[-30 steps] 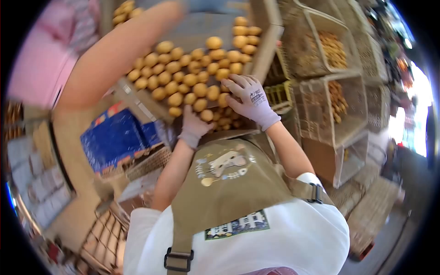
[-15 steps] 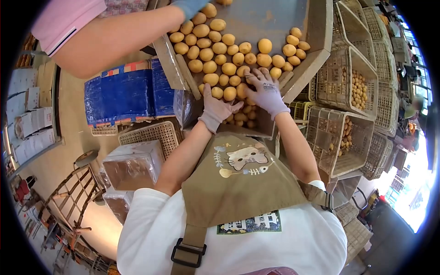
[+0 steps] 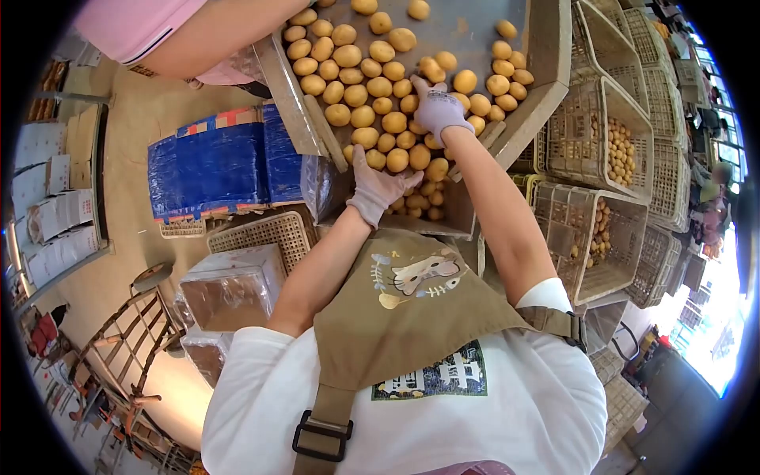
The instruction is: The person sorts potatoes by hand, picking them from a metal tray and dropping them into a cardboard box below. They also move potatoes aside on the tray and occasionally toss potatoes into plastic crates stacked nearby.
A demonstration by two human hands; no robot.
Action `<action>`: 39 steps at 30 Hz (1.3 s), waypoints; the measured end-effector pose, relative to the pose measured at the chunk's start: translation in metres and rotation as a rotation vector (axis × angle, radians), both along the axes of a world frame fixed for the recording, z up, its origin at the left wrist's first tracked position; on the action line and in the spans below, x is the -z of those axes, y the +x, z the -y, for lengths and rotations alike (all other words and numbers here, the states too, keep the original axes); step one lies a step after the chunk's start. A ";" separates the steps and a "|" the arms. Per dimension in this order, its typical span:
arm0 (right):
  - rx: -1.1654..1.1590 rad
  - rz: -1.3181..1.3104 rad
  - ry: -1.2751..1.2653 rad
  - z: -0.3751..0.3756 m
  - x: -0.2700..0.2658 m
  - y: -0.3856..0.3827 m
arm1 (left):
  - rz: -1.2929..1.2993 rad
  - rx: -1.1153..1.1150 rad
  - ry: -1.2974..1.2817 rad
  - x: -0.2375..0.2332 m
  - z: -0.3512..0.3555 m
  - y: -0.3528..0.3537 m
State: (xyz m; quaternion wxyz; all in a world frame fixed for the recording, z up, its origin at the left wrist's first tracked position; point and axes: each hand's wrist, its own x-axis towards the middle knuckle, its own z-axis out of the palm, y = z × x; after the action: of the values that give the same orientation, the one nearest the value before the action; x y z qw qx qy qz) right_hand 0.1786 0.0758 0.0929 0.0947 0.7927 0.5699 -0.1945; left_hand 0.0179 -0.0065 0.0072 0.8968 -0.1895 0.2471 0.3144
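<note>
"What is being seen nearest?"

"An olive apron (image 3: 427,321) is being worn. Just beyond, the left hand (image 3: 378,190) is being held spread wide, potatoes (image 3: 395,122) being touched at the near end of the tray (image 3: 475,39)."

"And the right hand (image 3: 440,111)?"

"It is being held farther in, over the tray, with potatoes being met by its fingers — whether any is being gripped cannot be told."

"How are the potatoes looking?"

"Golden-yellow, smooth, round to oval — they are being crowded together nearer the apron, more loosely scattered farther up the grey bed."
</note>
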 end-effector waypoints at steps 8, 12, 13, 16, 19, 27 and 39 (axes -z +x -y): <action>0.023 -0.333 0.858 0.124 -0.036 0.011 | 0.137 -0.037 0.057 0.006 -0.001 -0.010; 0.215 -0.207 0.796 0.279 -0.012 0.064 | 0.146 -0.046 -0.030 0.010 0.000 -0.006; 0.341 -0.130 0.451 0.308 -0.017 0.074 | 0.152 -0.048 -0.031 0.012 0.001 -0.005; 0.339 0.017 0.345 0.343 0.005 0.088 | 0.098 -0.039 -0.040 0.009 -0.001 0.000; 0.322 -0.183 0.590 0.271 -0.021 0.055 | 0.072 -0.032 -0.038 0.009 0.001 0.001; -0.106 -0.014 0.651 0.110 -0.013 0.045 | 0.144 -0.022 -0.015 0.005 0.002 -0.007; 0.312 -0.687 0.444 0.059 -0.003 0.048 | 0.049 -0.029 0.034 0.002 0.000 -0.004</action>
State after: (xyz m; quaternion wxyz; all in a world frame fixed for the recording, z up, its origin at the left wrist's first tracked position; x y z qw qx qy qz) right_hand 0.2268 0.0171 0.0956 -0.3037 0.7597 0.4697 -0.3317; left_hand 0.0135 -0.0062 0.0051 0.9008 -0.1856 0.2171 0.3270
